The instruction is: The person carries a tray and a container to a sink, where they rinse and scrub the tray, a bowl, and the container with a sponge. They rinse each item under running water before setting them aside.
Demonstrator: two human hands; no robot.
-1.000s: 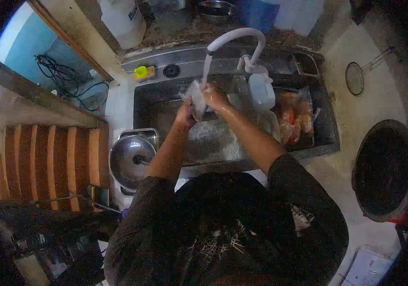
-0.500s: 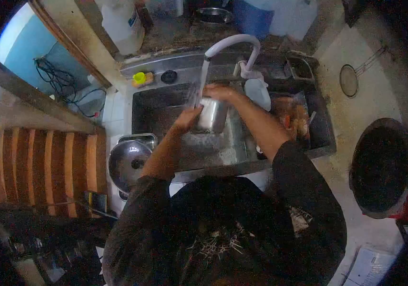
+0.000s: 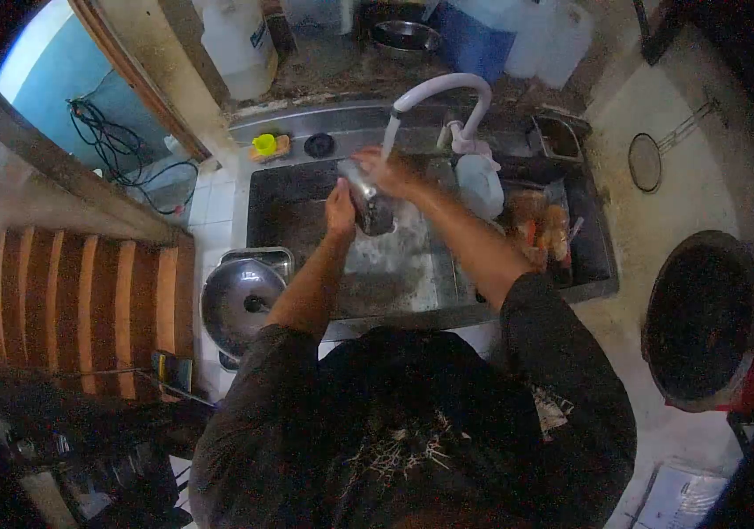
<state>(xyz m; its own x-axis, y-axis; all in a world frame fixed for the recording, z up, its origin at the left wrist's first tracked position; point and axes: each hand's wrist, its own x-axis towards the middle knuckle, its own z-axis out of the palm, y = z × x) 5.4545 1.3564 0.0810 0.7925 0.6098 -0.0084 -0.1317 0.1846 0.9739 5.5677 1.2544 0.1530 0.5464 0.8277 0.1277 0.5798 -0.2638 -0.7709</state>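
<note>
A shiny, roughly cylindrical metal container [image 3: 371, 204] is held tilted over the sink [image 3: 289, 207], below the white faucet [image 3: 447, 81]. My left hand [image 3: 340, 212] is closed on its left side. At the far end, my right hand [image 3: 386, 172] grips its upper part, fingers slightly blurred. Water from the spout falls by my right hand. Beneath the container, the sink floor looks wet and foamy.
A metal bowl or lid [image 3: 240, 304] rests left of the sink. A yellow cup [image 3: 264, 145] and a dark round piece [image 3: 319, 145] sit on the back ledge. The right basin holds a white jug [image 3: 480, 187] and orange-brown items [image 3: 535, 225]. A strainer [image 3: 646, 163] hangs right.
The metal container has shifted slightly left and turned, its far end now tipping leftward. My right hand has moved left along with it. The camera view has moved a little.
</note>
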